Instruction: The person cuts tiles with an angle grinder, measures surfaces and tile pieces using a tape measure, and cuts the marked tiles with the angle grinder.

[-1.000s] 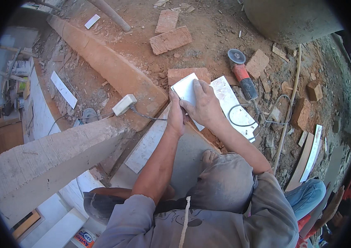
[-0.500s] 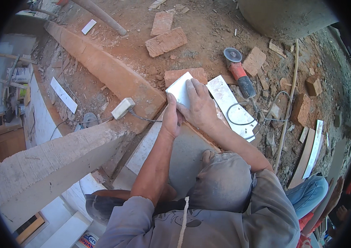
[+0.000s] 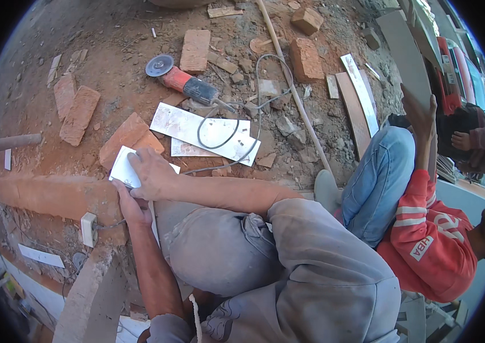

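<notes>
A small white tile piece is held between both my hands, just in front of a reddish brick. My right hand is closed over its upper face, fingers bent across it. My left hand grips the tile's near edge from below, its thumb against the side; part of those fingers is hidden. To the right of my hands, white tile strips lie overlapping on the dirt, crossed by a dark cable. Beyond them rests a red and black angle grinder with its disc showing.
A white socket box sits on the left ledge near my left forearm. Loose bricks and a long pole lie on the ground. At right, a person in a red hoodie sits close, hands around a grey board.
The view has swung to the right, so the scene appears turned and the person in red shows far more. Both my hands still hold the tile piece.
</notes>
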Demonstrator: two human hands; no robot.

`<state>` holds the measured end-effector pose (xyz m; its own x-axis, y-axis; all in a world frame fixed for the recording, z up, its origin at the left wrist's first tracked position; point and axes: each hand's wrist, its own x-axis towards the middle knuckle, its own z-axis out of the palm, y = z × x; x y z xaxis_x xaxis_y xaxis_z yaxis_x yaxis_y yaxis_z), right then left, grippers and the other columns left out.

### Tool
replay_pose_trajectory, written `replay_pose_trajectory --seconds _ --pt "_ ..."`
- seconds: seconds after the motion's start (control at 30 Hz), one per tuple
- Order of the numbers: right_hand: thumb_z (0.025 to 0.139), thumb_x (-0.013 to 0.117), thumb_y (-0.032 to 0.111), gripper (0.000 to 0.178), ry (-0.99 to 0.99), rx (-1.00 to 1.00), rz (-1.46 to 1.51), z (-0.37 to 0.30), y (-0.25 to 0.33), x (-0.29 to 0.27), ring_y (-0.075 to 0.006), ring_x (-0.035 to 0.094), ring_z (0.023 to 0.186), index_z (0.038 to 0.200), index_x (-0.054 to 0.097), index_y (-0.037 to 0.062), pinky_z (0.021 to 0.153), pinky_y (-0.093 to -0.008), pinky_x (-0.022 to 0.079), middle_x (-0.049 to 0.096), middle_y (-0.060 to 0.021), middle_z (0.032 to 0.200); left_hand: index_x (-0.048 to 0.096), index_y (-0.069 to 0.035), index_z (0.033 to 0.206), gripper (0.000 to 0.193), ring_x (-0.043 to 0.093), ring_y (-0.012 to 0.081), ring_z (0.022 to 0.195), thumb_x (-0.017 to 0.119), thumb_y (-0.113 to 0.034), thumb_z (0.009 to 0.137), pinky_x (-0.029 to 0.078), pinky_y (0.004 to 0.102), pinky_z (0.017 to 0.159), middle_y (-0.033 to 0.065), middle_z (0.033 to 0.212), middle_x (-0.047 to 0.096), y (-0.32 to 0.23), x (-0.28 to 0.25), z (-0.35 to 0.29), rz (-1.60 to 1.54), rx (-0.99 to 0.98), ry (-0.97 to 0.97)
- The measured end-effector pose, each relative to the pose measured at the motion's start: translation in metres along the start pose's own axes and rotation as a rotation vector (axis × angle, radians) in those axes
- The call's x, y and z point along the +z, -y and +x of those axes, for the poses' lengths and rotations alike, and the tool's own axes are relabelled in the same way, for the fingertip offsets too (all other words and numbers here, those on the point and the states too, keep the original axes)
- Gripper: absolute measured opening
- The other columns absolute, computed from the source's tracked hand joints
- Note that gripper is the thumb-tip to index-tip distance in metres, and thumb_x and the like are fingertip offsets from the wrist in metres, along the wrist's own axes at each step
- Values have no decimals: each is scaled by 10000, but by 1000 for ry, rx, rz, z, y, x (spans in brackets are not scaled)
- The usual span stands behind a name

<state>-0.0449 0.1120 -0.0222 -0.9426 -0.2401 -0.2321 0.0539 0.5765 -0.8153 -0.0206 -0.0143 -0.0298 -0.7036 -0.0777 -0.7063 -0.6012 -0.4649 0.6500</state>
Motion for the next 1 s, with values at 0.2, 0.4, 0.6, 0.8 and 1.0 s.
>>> replay_pose_trajectory --seconds 0.2,0.4,0.6,0.8,1.0 --pt "656 777 423 806 82 127 44 -3 -13 -13 -410 466 1203 1242 500 -56 1014 -457 421 498 -256 1227 410 -91 1437 576 574 231 1204 356 -503 1037 510 369 944 90 1356 554 9 -4 5 59 -13 25" --pt "665 803 442 858 -20 283 308 7 -26 -39 -376 584 1119 1278 523 -91 969 -419 468 557 -275 1224 541 93 1266 549 600 186 1033 495 -392 1013 471 334 912 151 1191 617 16 -11 28 262 111 -184" --pt "685 780 459 828 -148 399 -189 34 -107 -22 -426 527 1163 1296 515 -33 978 -481 443 540 -288 1220 602 99 1191 556 613 181 980 474 -414 1020 469 314 888 133 1100 655 -17 -33 16 69 193 -237" --pt "708 803 296 743 -189 206 -456 29 -161 -10 -449 484 1137 1293 462 -9 977 -521 421 495 -264 1217 578 20 821 463 460 128 728 495 -397 1006 415 341 694 27 725 519 7 -43 9 251 340 -358" --pt "802 748 274 639 -220 52 -502 15 -181 -12 -428 505 1169 1292 490 -44 992 -480 423 518 -277 1247 567 16 832 440 475 131 724 511 -386 1001 416 338 688 45 739 533 13 -52 8 306 326 -367"
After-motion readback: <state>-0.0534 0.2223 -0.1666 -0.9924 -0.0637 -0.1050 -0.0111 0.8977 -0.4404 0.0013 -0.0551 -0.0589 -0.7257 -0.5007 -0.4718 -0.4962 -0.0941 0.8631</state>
